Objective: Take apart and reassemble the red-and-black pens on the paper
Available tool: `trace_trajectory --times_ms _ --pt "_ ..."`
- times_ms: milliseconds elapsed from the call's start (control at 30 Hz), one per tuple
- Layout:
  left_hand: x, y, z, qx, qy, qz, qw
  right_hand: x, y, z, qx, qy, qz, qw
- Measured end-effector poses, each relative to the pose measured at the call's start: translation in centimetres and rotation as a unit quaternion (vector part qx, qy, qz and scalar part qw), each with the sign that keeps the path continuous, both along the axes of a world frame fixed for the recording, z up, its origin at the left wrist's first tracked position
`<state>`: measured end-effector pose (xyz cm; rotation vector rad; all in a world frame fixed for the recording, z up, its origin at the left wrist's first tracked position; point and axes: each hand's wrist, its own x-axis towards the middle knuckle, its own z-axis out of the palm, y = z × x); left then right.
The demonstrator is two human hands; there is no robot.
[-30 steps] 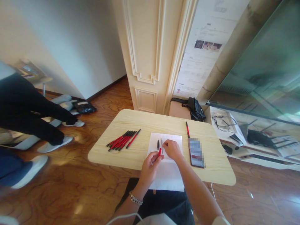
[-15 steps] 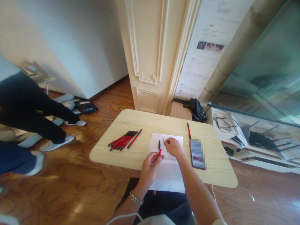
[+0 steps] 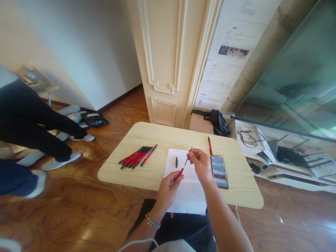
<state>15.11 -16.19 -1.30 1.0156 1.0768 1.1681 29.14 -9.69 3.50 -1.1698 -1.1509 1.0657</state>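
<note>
My left hand is closed around a red pen barrel, its upper end pointing away from me. Between the fingertips of my right hand is a thin dark pen refill. The refill's lower end meets the top of the barrel, or lies very near it; I cannot tell whether it is inside. Beneath both hands lies a white sheet of paper, which overhangs the table's near edge. A black pen tip section rests on the paper, just beyond my left hand.
Several red and black pens lie in a pile on the left of the wooden table. Another pen and a phone are at the right. Another person's legs show at far left. A black bag sits behind the table.
My right hand has turned the refill and brought its lower end to the red barrel. My left hand stays nearly in place with the barrel.
</note>
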Motion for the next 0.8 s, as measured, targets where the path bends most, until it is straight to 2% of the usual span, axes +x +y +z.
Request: trace_trajectory --times_ms 167,367,800 --pt "0.0 -0.1 0.0 0.002 -0.007 0.002 1.0 -0.5 -0.9 -1.5 -0.025 -0.03 0.024 0.999" --pt "0.0 -0.2 -0.9 -0.002 -0.012 -0.003 1.0 -0.6 -2.7 -3.2 -0.054 -0.083 0.039 0.994" --pt "-0.2 -0.2 -0.5 0.015 -0.014 -0.012 1.0 -0.7 -2.8 -3.6 -0.056 -0.087 0.034 0.994"
